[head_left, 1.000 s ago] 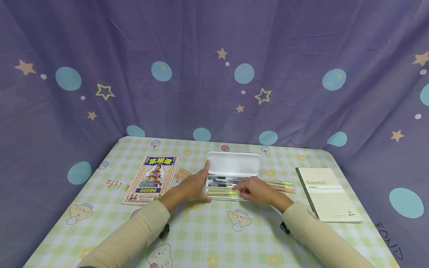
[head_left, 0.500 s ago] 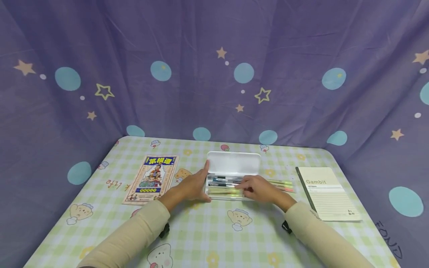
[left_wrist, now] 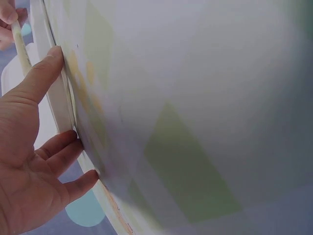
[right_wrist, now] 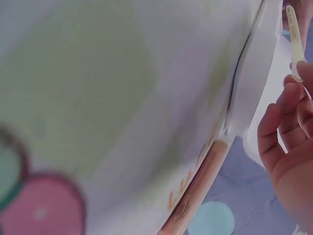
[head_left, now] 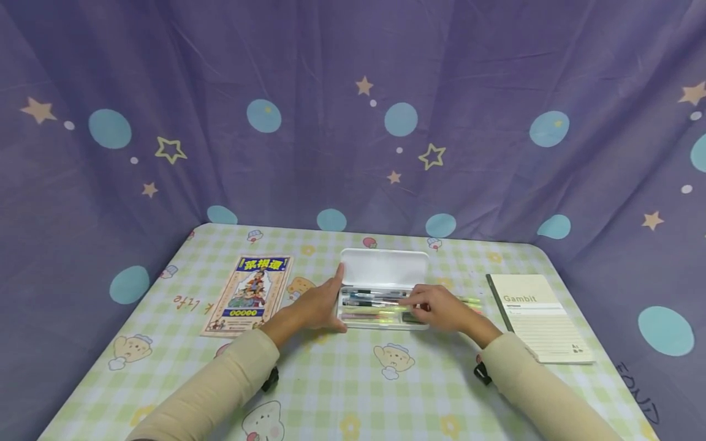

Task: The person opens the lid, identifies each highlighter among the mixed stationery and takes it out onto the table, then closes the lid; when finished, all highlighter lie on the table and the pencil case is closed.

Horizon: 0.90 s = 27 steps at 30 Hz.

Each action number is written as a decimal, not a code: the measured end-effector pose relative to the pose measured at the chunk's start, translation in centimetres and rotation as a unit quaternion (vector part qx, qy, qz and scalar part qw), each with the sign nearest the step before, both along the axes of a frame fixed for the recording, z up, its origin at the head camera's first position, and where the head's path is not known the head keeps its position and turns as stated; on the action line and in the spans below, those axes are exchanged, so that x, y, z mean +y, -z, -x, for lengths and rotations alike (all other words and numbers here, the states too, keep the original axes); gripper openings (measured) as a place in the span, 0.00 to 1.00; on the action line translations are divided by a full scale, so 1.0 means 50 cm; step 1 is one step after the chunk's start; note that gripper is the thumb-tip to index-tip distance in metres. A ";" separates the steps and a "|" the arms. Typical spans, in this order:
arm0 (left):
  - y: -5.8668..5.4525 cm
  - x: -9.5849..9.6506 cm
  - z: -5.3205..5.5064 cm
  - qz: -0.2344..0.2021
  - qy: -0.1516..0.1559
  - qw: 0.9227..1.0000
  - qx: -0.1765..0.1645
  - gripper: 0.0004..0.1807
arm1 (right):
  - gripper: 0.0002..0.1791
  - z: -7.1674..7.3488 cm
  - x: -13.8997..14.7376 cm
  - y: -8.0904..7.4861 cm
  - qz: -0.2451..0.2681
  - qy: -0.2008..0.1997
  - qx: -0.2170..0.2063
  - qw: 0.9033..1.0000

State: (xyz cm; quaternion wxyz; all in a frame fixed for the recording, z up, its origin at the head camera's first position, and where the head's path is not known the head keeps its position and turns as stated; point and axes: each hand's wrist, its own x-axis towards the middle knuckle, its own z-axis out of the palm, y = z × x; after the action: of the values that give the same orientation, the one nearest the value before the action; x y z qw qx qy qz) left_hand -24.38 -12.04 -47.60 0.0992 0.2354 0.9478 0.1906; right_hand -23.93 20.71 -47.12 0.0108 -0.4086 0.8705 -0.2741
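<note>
An uncapped-looking lid aside, the white pencil case (head_left: 384,269) lies open at the table's middle, holding several clear-and-black pens (head_left: 369,295) and slim pale highlighters (head_left: 366,318). My left hand (head_left: 320,303) grips the case's left end, thumb at the near corner and fingers toward the lid; in the left wrist view its fingertips press along the case's side. My right hand (head_left: 438,306) is over the case's right part, pinching a pale yellow highlighter (right_wrist: 295,36) between thumb and fingers. A dark block (head_left: 410,317) shows in the case below the right fingertips.
More highlighters (head_left: 470,301) lie on the table, partly hidden behind the right hand. A cream notebook (head_left: 537,318) rests at the right, and a colourful printed booklet (head_left: 250,297) at the left. The checked tablecloth (head_left: 331,392) reaches back to a purple curtain (head_left: 353,153).
My right hand has shifted right along the case, uncovering the dark block and more of the pens. The left hand has stayed at the case's left end.
</note>
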 end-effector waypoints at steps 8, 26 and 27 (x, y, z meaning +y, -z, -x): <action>0.000 0.000 0.001 0.003 0.005 1.000 0.000 0.83 | 0.15 -0.002 0.045 0.000 0.006 0.038 -0.007 0.999; -0.006 0.000 -0.003 -0.002 0.005 1.000 0.004 0.81 | 0.14 -0.032 0.155 0.006 0.039 0.108 -0.030 0.993; -0.006 0.000 -0.003 -0.003 0.004 1.000 0.004 0.81 | 0.14 -0.034 0.161 0.005 0.037 0.111 -0.028 0.993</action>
State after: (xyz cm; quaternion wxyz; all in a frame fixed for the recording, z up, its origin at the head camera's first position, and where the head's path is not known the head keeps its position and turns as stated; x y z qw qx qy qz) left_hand -24.23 -12.04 -47.32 0.0958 0.2407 0.9466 0.1921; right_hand -22.25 28.79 -47.38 -0.0106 -0.3021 0.8989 -0.3172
